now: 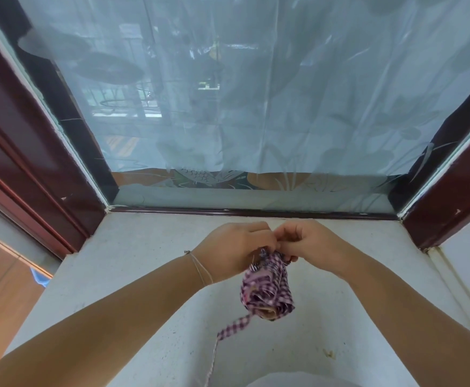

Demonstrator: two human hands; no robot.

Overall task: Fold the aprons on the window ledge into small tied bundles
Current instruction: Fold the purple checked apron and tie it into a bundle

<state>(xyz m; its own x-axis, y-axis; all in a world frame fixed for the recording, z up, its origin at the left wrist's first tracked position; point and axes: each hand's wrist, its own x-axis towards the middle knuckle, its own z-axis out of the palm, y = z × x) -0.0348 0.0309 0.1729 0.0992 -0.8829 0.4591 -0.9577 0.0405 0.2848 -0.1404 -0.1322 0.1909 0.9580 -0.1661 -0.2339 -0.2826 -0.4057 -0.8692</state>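
Centre of frame: the left hand (pixel 235 247) and right hand (pixel 309 241) meet fingertip to fingertip, both with fingers curled and pinching the top of the rolled apron bundle (pixel 267 291), which hangs just below them above the window ledge (pixel 116 275). A loose checked strap (pixel 229 329) trails from the bundle toward the lower edge (thin bracelet (pixel 200 268) on the left wrist). Upper frame: film-covered window pane (pixel 256 93) between dark red frames (pixel 19 149).

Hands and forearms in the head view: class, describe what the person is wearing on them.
Both forearms are bare, with no sleeves in view. The left hand has a thin, pale string bracelet looped twice around its wrist, with a small knot or bead. The right hand shows no bracelet, watch or glove.
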